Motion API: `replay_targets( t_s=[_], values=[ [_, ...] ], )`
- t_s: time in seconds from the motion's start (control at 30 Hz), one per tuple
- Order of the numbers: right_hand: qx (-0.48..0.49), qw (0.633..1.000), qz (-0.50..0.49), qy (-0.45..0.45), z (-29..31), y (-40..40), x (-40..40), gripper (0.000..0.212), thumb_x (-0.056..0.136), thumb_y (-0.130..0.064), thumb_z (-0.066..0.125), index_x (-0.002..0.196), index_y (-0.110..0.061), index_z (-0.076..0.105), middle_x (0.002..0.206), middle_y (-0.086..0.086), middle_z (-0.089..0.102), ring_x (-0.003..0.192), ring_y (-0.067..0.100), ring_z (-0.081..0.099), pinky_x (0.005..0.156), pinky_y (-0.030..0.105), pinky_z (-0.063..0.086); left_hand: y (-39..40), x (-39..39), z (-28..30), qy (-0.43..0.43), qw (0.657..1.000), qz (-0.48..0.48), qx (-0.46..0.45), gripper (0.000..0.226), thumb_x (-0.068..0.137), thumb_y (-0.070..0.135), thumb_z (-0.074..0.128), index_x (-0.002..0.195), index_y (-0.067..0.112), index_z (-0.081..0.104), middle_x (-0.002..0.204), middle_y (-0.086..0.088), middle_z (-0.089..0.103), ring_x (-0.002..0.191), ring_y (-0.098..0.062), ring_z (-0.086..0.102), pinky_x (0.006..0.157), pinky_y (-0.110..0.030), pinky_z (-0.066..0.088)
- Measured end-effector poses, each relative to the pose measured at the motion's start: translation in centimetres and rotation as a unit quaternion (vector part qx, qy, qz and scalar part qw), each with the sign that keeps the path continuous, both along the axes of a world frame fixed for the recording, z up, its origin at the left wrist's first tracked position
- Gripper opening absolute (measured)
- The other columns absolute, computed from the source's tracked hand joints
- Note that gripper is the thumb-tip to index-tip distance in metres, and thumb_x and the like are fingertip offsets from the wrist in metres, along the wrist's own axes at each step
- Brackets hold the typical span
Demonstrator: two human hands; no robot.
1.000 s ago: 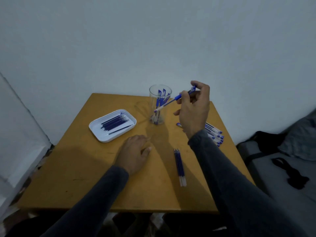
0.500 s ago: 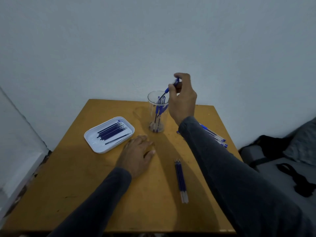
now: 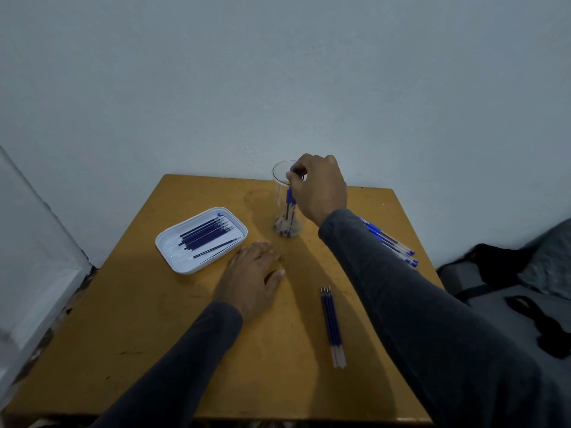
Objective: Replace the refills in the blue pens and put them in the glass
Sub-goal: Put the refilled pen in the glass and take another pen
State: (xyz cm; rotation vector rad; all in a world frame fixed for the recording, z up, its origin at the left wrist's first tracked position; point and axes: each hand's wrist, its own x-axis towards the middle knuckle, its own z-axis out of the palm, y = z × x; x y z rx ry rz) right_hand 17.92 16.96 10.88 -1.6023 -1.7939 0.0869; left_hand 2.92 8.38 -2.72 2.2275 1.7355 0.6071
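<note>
Apparently the right hand [image 3: 321, 188] pinches a blue pen [image 3: 289, 199] inside the glass [image 3: 279, 193]; left hand [image 3: 250, 278] rests flat, fingers relaxed.

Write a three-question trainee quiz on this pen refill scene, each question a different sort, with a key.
1. True or false: the left hand rests flat on the table.
2. Multiple choice: where do the three loose refills lie? A) in the white tray B) on the table between the two arms C) in the glass
3. Fill in: the right hand is at the rim of the ____, its grip on a blue pen.

Key: 1 true; 2 B; 3 glass.
</note>
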Motion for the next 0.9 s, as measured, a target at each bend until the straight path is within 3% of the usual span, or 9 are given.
replay_targets(
  t_s=[0.13, 0.3, 0.37, 0.47, 0.6, 0.7, 0.9],
  values=[
    [0.018, 1.0, 0.001, 0.006, -0.4, 0.0, 0.5, 0.023, 0.102, -0.031, 0.059, 0.103, -0.017, 0.077, 0.108, 0.0, 0.065, 0.111, 0.016, 0.051, 0.075, 0.027, 0.042, 0.0, 0.0, 0.0, 0.005, 1.0, -0.001, 0.002, 0.05, 0.102, 0.049, 0.045, 0.148, 0.03, 0.045, 0.16, 0.008, 0.033, 0.147, -0.012, 0.025, 0.123, -0.037, 0.021],
    [0.042, 0.994, -0.034, 0.09, -1.6, -2.0, 3.4, 0.02, 0.101, -0.027, 0.058, 0.102, -0.016, 0.075, 0.101, -0.002, 0.063, 0.095, 0.014, 0.058, 0.079, 0.021, 0.04, 0.1, 0.0, -0.1, 0.014, 1.0, -0.005, 0.0, 0.049, 0.102, 0.049, 0.043, 0.146, 0.028, 0.049, 0.16, 0.006, 0.034, 0.149, -0.013, 0.024, 0.124, -0.037, 0.019],
    [0.001, 0.997, -0.06, 0.058, -3.1, -2.9, 5.2, 0.019, 0.101, -0.027, 0.058, 0.102, -0.016, 0.073, 0.103, 0.0, 0.065, 0.09, 0.013, 0.058, 0.077, 0.023, 0.046, 0.0, 0.0, -0.1, 0.01, 1.0, -0.005, 0.0, 0.048, 0.102, 0.049, 0.044, 0.145, 0.027, 0.051, 0.159, 0.006, 0.035, 0.149, -0.014, 0.025, 0.123, -0.038, 0.02],
    [-0.081, 0.993, -0.084, -0.017, -5.8, -4.3, 7.9, 0.015, 0.099, -0.026, 0.061, 0.102, -0.018, 0.074, 0.108, 0.002, 0.062, 0.087, 0.018, 0.063, 0.075, 0.038, 0.061, 0.0, 0.0, -0.1, 0.012, 1.0, -0.008, 0.002, 0.048, 0.102, 0.048, 0.045, 0.143, 0.026, 0.053, 0.158, 0.004, 0.038, 0.148, -0.014, 0.027, 0.123, -0.04, 0.023],
    [-0.197, 0.967, -0.082, -0.141, -7.7, -6.2, 10.1, 0.016, 0.1, -0.023, 0.062, 0.113, -0.016, 0.068, 0.118, 0.003, 0.056, 0.101, 0.018, 0.055, 0.092, 0.038, 0.054, 0.1, 0.0, 0.0, 0.016, 1.0, -0.009, -0.007, 0.048, 0.102, 0.049, 0.045, 0.143, 0.026, 0.053, 0.158, 0.004, 0.038, 0.148, -0.015, 0.027, 0.123, -0.041, 0.024],
    [-0.196, 0.96, -0.084, -0.182, -8.9, -7.0, 10.7, 0.021, 0.101, -0.016, 0.059, 0.122, -0.016, 0.062, 0.122, 0.006, 0.057, 0.107, 0.021, 0.056, 0.093, 0.038, 0.054, 0.1, 0.1, 0.0, 0.03, 0.999, -0.013, -0.008, 0.049, 0.102, 0.05, 0.044, 0.144, 0.026, 0.051, 0.158, 0.003, 0.038, 0.148, -0.015, 0.028, 0.123, -0.041, 0.024],
    [-0.185, 0.962, -0.085, -0.181, -9.6, -7.1, 10.7, 0.025, 0.101, -0.017, 0.06, 0.125, -0.016, 0.06, 0.127, 0.008, 0.054, 0.112, 0.022, 0.054, 0.095, 0.038, 0.054, -0.1, 0.1, 0.4, 0.04, 0.999, -0.014, -0.015, 0.051, 0.102, 0.05, 0.044, 0.146, 0.025, 0.049, 0.159, 0.003, 0.037, 0.149, -0.015, 0.027, 0.123, -0.042, 0.023]
  ],
)
